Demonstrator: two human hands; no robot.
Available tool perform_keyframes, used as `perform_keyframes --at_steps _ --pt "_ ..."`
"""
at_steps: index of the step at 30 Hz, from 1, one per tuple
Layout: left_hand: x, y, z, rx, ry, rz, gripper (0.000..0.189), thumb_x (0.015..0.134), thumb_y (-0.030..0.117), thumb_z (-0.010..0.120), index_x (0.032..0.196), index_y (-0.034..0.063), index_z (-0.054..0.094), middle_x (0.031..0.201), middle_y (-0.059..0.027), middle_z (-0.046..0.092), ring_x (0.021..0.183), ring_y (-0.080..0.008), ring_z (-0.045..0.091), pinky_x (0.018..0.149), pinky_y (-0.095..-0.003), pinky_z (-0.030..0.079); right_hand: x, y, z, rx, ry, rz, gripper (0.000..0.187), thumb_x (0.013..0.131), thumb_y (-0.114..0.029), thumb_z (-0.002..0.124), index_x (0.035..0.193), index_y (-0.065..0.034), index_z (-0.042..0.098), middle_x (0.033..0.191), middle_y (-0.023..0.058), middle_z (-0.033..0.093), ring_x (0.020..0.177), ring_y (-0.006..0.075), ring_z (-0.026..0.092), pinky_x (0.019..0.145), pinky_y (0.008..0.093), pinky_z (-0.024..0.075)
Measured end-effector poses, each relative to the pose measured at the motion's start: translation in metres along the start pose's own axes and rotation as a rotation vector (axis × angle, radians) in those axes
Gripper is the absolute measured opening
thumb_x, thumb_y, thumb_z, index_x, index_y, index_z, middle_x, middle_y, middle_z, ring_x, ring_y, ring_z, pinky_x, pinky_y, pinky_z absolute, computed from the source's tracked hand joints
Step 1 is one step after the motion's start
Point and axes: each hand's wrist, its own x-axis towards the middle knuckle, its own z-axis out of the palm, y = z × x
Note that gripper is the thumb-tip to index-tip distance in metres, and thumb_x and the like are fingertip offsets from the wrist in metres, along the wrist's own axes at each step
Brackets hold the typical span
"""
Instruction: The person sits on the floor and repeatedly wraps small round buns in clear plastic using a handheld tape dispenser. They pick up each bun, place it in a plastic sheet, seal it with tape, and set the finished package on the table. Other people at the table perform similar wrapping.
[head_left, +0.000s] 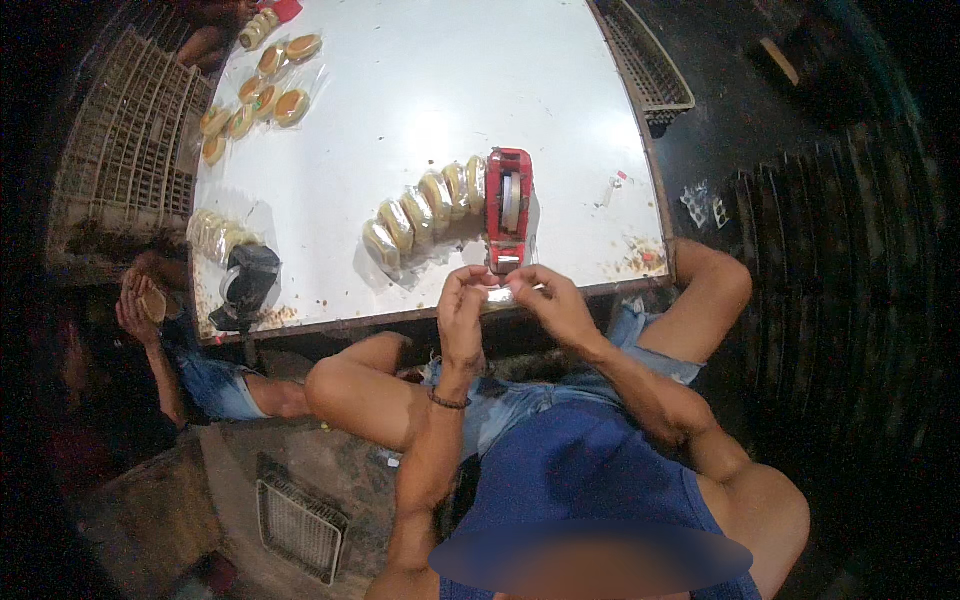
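A red tape dispenser (510, 199) with a roll of tape stands near the front edge of the white table (570, 90). Just below its cutting end, my left hand (463, 311) and my right hand (551, 304) meet with bent fingers, pinching a clear plastic wrapper (499, 297) between them. What lies inside the wrapper is mostly hidden by my fingers. Left of the dispenser, a curved row of round pastries in clear wrappers (417, 214) stands on edge, its far end touching the dispenser.
More wrapped pastries (291, 107) lie at the table's far left. A black tape dispenser (247, 285) stands at the left corner beside other wrapped pastries (217, 231). A co-worker's hand (136, 309) holds a pastry at left. Plastic crates (127, 142) flank the table; a tray (300, 529) is on the floor.
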Motion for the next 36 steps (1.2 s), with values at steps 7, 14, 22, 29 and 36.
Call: perform_keyframes --at_steps 7,14,22,29,36 --pt "0.033 0.004 -0.017 0.789 -0.151 0.312 0.046 0.081 0.016 0.066 0.127 0.0065 0.067 0.111 -0.0177 0.063 0.104 -0.0322 0.063 0.095 -0.0372 0.049 0.073 0.011 -0.003 -0.040 0.221 0.148 0.035 0.093 -0.031 0.069 0.102 0.0029 0.076 0.091 0.0070 0.075 0.087 0.0140 0.065 0.079 0.0301 0.0518" --pt "0.030 -0.003 -0.018 0.948 -0.183 0.206 0.054 0.078 0.024 0.070 0.130 0.0116 0.068 0.118 -0.0240 0.057 0.108 -0.0393 0.062 0.097 -0.0438 0.050 0.057 -0.011 0.016 0.036 0.302 -0.023 0.026 0.088 -0.023 0.077 0.092 0.0022 0.078 0.086 0.0073 0.072 0.083 0.0150 0.064 0.075 0.0297 0.0499" --pt "0.037 -0.002 -0.027 0.942 -0.251 0.111 0.055 0.079 0.026 0.072 0.133 0.0170 0.068 0.123 -0.0241 0.055 0.114 -0.0387 0.060 0.099 -0.0425 0.049 0.042 0.064 0.027 -0.468 0.399 -0.124 0.029 0.081 -0.030 0.080 0.081 -0.0014 0.077 0.084 0.0112 0.067 0.080 0.0230 0.063 0.073 0.0366 0.0490" --pt "0.043 -0.002 -0.030 0.986 -0.249 0.193 0.052 0.081 0.026 0.068 0.133 0.0185 0.068 0.120 -0.0230 0.057 0.109 -0.0368 0.061 0.099 -0.0396 0.048 0.040 0.077 0.001 -0.841 0.259 -0.004 0.028 0.081 -0.029 0.079 0.078 -0.0008 0.075 0.084 0.0141 0.067 0.081 0.0256 0.066 0.074 0.0389 0.0507" --pt "0.025 0.032 -0.016 0.660 -0.112 0.190 0.045 0.092 0.013 0.055 0.137 0.0086 0.063 0.123 -0.0150 0.063 0.112 -0.0255 0.060 0.102 -0.0350 0.045 -0.034 -0.039 -0.033 0.431 -0.379 0.066 0.065 0.102 -0.051 0.053 0.137 0.0032 0.054 0.097 0.0234 0.072 0.076 0.0248 0.072 0.073 0.0296 0.0558"
